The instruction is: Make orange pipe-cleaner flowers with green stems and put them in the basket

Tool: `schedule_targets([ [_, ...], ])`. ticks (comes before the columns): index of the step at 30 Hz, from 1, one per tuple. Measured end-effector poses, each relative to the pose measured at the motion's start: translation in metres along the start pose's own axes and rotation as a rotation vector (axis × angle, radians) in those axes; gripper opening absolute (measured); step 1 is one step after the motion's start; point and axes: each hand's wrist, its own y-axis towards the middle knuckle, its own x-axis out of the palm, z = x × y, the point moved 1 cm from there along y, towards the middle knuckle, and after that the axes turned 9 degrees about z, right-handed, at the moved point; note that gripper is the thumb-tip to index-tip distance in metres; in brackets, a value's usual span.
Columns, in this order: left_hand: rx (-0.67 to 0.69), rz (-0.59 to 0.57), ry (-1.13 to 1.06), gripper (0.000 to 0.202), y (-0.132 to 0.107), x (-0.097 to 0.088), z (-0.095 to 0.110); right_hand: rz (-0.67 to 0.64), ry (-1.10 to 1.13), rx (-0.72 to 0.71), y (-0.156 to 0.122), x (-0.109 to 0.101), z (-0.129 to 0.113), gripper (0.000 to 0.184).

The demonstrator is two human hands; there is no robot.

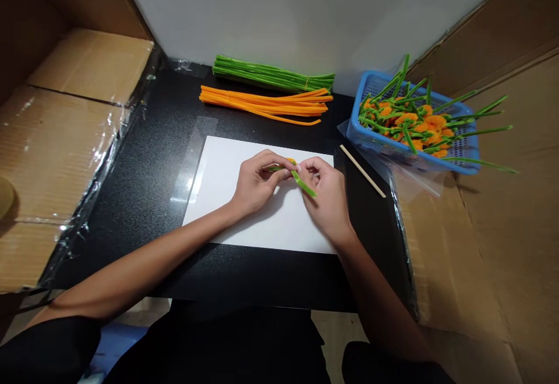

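Over a white sheet (244, 230) my two hands meet, fingertips close together. My left hand (257, 180) is closed in a pinch on a green pipe cleaner (305, 186), whose free end points toward me and to the right. A small orange pipe-cleaner piece (291, 162) shows between the fingertips, mostly hidden by them. My right hand (325, 189) is closed too, its thumb and finger pinching at the same spot. Which strand each hand grips there is partly covered.
Behind the sheet lie a green pipe-cleaner bundle (271, 74) and an orange bundle (262, 103). A blue basket (364, 134) at right holds several orange flowers with green stems. A thin wooden stick (362, 171) lies beside the sheet. Cardboard (65, 122) flanks the black table (144, 157).
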Motion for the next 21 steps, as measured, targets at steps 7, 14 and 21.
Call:
schedule_targets([
  [7, -0.297, -0.027, -0.190, 0.021, -0.002, 0.003, -0.004, 0.018, 0.240, 0.060, 0.012, -0.008, 0.015, 0.014],
  [14, -0.304, 0.018, -0.228, 0.026, 0.000, 0.001, -0.009, -0.058, 0.323, 0.114, 0.007, -0.003, 0.008, 0.009],
  [21, -0.228, 0.063, -0.146, 0.018, -0.002, 0.002, -0.003, -0.043, 0.397, 0.264, 0.004, 0.003, 0.003, 0.016],
])
